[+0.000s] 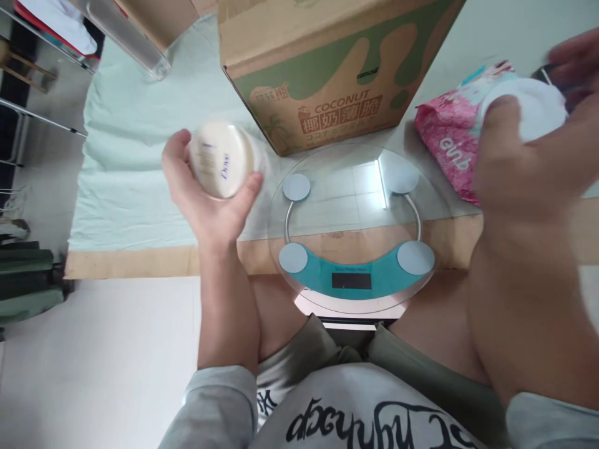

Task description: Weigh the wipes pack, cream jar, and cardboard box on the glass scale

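Observation:
A round cream-white jar with "Dove" on its top (219, 161) is held up by my left hand (213, 209), its fingers and thumb around the sides. The jar is slightly blurred and hangs left of a glass bathroom scale (350, 218). At the far right, my right hand (538, 162) is smeared by motion, with its thumb and fingers closed around a white round object (531, 109) whose kind I cannot make out. Just behind that object lies a pink and light-blue pouch (449, 134), partly covered by my right hand.
A cardboard carton marked "COCONUT" (327, 81) stands behind the scale. A pale green cloth (126, 187) covers the wooden table, whose front edge (135, 263) runs before my lap. A clear plastic container (126, 37) stands at the back left. A metal rack (42, 112) is farther left.

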Motion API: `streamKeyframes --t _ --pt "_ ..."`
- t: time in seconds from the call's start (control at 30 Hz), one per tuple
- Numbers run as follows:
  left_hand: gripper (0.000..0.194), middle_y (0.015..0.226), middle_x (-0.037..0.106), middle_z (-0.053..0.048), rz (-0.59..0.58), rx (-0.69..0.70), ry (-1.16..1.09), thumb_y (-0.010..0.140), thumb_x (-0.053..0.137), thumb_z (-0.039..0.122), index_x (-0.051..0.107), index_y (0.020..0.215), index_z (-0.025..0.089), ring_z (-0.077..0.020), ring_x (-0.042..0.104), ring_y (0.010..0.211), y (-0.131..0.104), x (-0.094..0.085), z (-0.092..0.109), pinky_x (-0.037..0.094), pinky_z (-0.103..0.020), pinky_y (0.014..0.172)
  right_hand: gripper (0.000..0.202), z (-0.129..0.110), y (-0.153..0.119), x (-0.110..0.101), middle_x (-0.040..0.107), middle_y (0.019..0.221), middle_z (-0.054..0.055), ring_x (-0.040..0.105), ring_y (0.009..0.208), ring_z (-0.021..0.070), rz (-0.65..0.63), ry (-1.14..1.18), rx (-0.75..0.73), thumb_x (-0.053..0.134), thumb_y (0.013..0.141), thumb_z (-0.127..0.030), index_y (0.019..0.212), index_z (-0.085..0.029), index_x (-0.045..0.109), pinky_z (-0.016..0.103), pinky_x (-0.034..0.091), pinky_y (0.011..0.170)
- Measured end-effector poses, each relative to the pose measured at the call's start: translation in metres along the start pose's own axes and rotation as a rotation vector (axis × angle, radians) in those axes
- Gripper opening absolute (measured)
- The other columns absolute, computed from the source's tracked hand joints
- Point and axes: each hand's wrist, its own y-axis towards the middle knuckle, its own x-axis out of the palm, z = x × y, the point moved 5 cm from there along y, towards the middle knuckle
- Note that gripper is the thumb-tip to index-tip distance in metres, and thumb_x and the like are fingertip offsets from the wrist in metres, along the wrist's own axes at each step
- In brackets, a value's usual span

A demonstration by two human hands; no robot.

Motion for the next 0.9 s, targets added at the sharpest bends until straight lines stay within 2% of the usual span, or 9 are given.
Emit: streamKeyframes --t 0.1,0.2,0.4,0.53,0.6,0.67,0.73,0.8,0.9 --pt "0.106 0.138 0.073 -0.009 -0.207 0.137 -0.211 0.079 0.082 0.104 0.060 0.152 0.031 -0.0346 0.076 0.128 -0.014 0.024 0.044 0.064 -0.064 0.114 0.031 -0.027 -0.010 0.024 0.070 0.124 0.013 0.068 0.111 0.0165 -0.180 0.116 -0.121 0.068 0.098 -0.031 0.120 -0.012 0.079 0.037 0.057 0.098" --pt "0.096 0.150 0.074 -0.013 -0.374 0.242 -0.297 0.084 0.091 0.090 0.060 0.153 0.031 -0.0380 0.076 0.140 -0.034 0.051 0.075 0.064 -0.062 0.121 0.033 -0.021 -0.019 0.044 0.068 0.125 0.013 0.066 0.109 0.0162 -0.293 0.121 -0.090 0.075 0.089 -0.028 0.117 -0.012 0.077 0.036 0.059 0.100" --pt "0.106 0.151 0.073 -0.012 -0.540 0.344 -0.232 0.076 0.105 0.068 0.052 0.162 0.036 -0.0410 0.076 0.141 -0.055 0.073 0.087 0.069 -0.058 0.114 0.031 -0.011 -0.020 0.055 0.065 0.121 0.012 0.059 0.104 0.0142 -0.393 0.121 0.029 0.082 0.086 -0.023 0.114 -0.015 0.070 0.033 0.058 0.102" --pt "0.100 0.162 0.068 -0.016 -0.593 0.235 -0.367 0.082 0.087 0.094 0.060 0.154 0.030 -0.0414 0.070 0.152 -0.041 0.065 0.071 0.066 -0.056 0.118 0.025 -0.021 -0.020 0.055 0.065 0.112 0.009 0.055 0.096 0.0091 -0.396 0.149 0.150 0.081 0.089 -0.014 0.112 -0.012 0.070 0.025 0.052 0.092" --pt "0.081 0.141 0.074 -0.015 -0.460 0.116 -0.408 0.093 0.071 0.097 0.065 0.134 0.028 -0.0349 0.077 0.131 -0.026 0.055 0.049 0.067 -0.050 0.101 0.012 -0.022 -0.021 0.054 0.062 0.098 0.005 0.047 0.084 0.0058 -0.387 0.149 0.235 0.076 0.094 -0.010 0.103 -0.011 0.068 0.022 0.044 0.080" --pt "0.063 0.093 0.066 -0.006 -0.253 -0.049 -0.308 0.103 0.063 0.089 0.059 0.098 0.026 -0.0225 0.068 0.085 -0.014 0.047 0.015 0.053 -0.040 0.073 0.014 -0.020 -0.022 0.054 0.053 0.080 0.001 0.037 0.072 0.0042 -0.395 0.137 0.319 0.073 0.098 -0.009 0.089 -0.010 0.062 0.023 0.032 0.071" --pt "0.066 0.067 0.035 0.000 -0.161 -0.191 -0.149 0.106 0.064 0.076 0.038 0.074 0.025 -0.0161 0.041 0.064 -0.010 0.049 -0.018 0.033 -0.038 0.065 0.027 -0.019 -0.023 0.055 0.044 0.070 -0.001 0.031 0.066 0.0037 -0.425 0.127 0.383 0.073 0.099 -0.009 0.079 -0.011 0.055 0.025 0.023 0.067" --pt "0.066 0.062 0.021 0.001 -0.219 -0.252 -0.037 0.103 0.070 0.063 0.031 0.066 0.024 -0.0161 0.031 0.063 -0.012 0.061 -0.041 0.024 -0.039 0.066 0.031 -0.019 -0.023 0.056 0.039 0.065 -0.003 0.027 0.062 0.0034 -0.462 0.120 0.419 0.073 0.099 -0.009 0.076 -0.012 0.053 0.027 0.020 0.066" --pt "0.061 0.060 0.017 0.001 -0.319 -0.252 0.045 0.096 0.077 0.052 0.036 0.060 0.025 -0.0170 0.024 0.064 -0.017 0.077 -0.055 0.021 -0.041 0.069 0.029 -0.020 -0.023 0.059 0.038 0.062 -0.004 0.027 0.060 0.0025 -0.493 0.104 0.435 0.074 0.097 -0.006 0.077 -0.011 0.053 0.028 0.021 0.067"
